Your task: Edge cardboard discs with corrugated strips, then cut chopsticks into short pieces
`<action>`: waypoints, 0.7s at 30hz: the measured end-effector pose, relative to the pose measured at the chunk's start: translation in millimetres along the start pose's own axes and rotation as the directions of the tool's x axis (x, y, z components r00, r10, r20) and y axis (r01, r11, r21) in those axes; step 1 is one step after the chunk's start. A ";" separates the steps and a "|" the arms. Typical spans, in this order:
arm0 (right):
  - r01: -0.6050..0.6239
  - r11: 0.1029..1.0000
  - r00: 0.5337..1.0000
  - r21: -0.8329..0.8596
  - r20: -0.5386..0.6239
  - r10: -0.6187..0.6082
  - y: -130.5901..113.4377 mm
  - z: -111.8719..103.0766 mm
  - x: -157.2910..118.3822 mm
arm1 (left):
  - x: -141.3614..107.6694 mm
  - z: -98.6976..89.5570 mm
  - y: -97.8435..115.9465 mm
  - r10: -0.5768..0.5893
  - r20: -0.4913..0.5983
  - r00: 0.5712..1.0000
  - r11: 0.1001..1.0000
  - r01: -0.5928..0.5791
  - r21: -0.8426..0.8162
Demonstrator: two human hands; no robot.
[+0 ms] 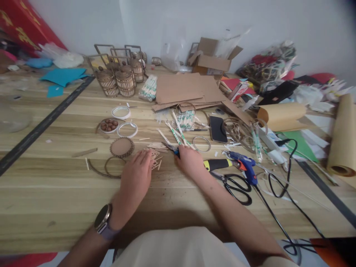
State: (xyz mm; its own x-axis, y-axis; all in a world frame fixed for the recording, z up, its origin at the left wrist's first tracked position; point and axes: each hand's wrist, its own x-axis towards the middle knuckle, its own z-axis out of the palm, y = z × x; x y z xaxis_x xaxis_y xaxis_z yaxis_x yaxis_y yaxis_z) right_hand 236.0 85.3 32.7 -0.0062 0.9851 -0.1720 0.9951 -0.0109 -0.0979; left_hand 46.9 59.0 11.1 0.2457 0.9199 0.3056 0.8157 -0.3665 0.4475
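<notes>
My left hand [137, 170] lies low over a pile of short wooden sticks [157, 150], fingers stretched out and touching the pile's left side. In my right hand [190, 160] is a pair of pliers [172, 149] with blue handles, its jaws pointing left over the sticks. Long paper-wrapped sticks [178, 128] with green print lie just beyond that hand. Left of the pile stands a round cardboard base [121, 147] with a brown beaded edge. A thin brown ring [111, 167] lies partly behind my left hand.
Scissors [239, 189], a blue glue gun [246, 167] with its cord and a yellow-black handle [218, 164] lie at right. Beyond are a phone [218, 129], cardboard sheets [180, 89] and tape rolls [127, 129]. Lidded stick baskets [125, 82] stand at back left.
</notes>
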 end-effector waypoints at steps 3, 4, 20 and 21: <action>-0.006 1.000 1.000 0.019 0.031 0.005 0.9 2.9 3.6 | -1.4 -2.2 1.1 0.015 -0.026 1.000 0.995 -0.017 -0.102; -0.009 1.000 0.999 0.029 0.037 0.008 2.2 3.7 4.1 | -1.8 -4.1 2.9 0.002 -0.017 1.000 0.990 -0.004 -0.142; 0.128 0.642 0.941 0.756 0.111 -0.319 14.9 -8.0 -73.8 | 9.9 -0.6 25.1 -0.464 0.376 0.802 0.113 0.474 -0.873; 0.105 0.610 0.945 0.785 0.112 -0.306 13.0 -4.7 -77.5 | 10.5 -0.4 26.7 -0.480 0.363 0.799 0.090 0.456 -0.885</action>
State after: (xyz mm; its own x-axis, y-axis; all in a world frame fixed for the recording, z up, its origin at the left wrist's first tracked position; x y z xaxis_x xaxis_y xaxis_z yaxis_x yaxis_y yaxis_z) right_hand 249.9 9.6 49.3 -0.3217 0.9152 -0.2426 0.5296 -0.0385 -0.8474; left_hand 71.0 58.9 26.6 -0.0058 0.9612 -0.2757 -0.2780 0.2633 0.9238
